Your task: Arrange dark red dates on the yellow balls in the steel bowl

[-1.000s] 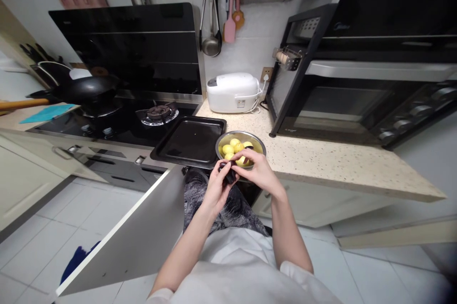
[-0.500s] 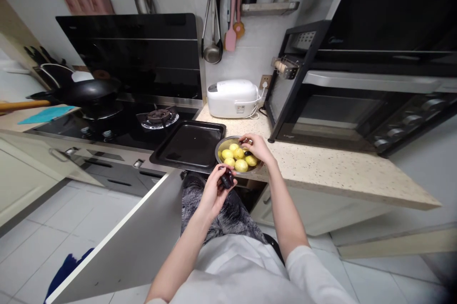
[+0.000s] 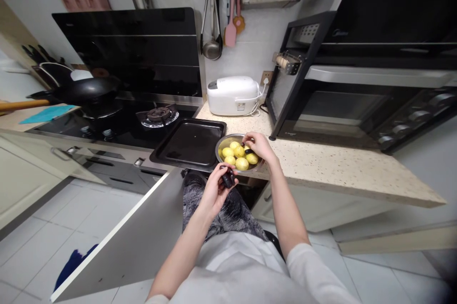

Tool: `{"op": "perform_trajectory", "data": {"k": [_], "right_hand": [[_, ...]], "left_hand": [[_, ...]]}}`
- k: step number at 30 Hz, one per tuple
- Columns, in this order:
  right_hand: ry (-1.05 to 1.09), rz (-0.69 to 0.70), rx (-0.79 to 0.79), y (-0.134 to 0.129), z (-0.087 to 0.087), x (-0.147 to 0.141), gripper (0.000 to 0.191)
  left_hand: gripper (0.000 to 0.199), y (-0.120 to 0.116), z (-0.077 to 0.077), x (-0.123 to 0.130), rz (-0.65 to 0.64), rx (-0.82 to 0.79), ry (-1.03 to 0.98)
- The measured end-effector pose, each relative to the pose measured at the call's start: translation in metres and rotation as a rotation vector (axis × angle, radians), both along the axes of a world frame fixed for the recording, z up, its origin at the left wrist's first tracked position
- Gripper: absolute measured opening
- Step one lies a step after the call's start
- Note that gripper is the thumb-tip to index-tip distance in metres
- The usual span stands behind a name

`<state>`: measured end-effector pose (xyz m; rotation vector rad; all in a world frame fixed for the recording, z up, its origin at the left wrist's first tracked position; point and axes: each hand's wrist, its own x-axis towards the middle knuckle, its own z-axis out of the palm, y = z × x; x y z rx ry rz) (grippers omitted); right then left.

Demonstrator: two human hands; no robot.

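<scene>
A metal bowl (image 3: pixel 220 144) at the counter's front edge holds several yellow, potato-like pieces (image 3: pixel 242 164). Glossy dark purple pieces (image 3: pixel 227 178) are held in my left hand (image 3: pixel 216 187), its fingers wrapped round them, just in front of the bowl. My right hand (image 3: pixel 258 145) reaches over the bowl's right side with bent, closed fingers; what they hold, if anything, is too small to name. A small dark piece (image 3: pixel 248 151) lies by those fingertips among the yellow ones. Left of the bowl, close against it, sits a black baking tray (image 3: pixel 194 142).
Behind the bowl stands a white appliance (image 3: pixel 233 96). An oven (image 3: pixel 342 109) is at the right. A wok (image 3: pixel 89 90) rests on the stove (image 3: pixel 124 125) at the left. An open cabinet door (image 3: pixel 132 242) juts out left of my legs.
My right hand's fingers have drawn closer together over the bowl, and the dark item at their tips shows less. My left hand is nearly unmoved. The view has shifted slightly.
</scene>
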<state>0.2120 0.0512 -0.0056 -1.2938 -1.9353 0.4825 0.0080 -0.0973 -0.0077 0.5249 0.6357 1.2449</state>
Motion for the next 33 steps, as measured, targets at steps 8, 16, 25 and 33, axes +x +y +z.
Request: {"op": "perform_trajectory", "data": {"k": [8,16,25,33], "right_hand": [[0.011,0.005,-0.001,-0.001,-0.003,0.000,0.027],[0.032,-0.023,0.035,-0.013,0.007,-0.004,0.025],[0.060,0.243,0.156,-0.102,0.038,-0.031,0.011],[-0.030,0.305,0.121,-0.121,0.033,-0.048,0.018]], "left_hand": [[0.022,-0.001,0.001,0.001,-0.003,0.005,0.016],[0.021,0.000,-0.001,0.001,-0.006,-0.007,-0.004],[0.022,0.003,-0.003,0.003,0.045,-0.122,-0.050],[0.020,0.000,-0.001,0.009,0.134,-0.198,0.005]]}}
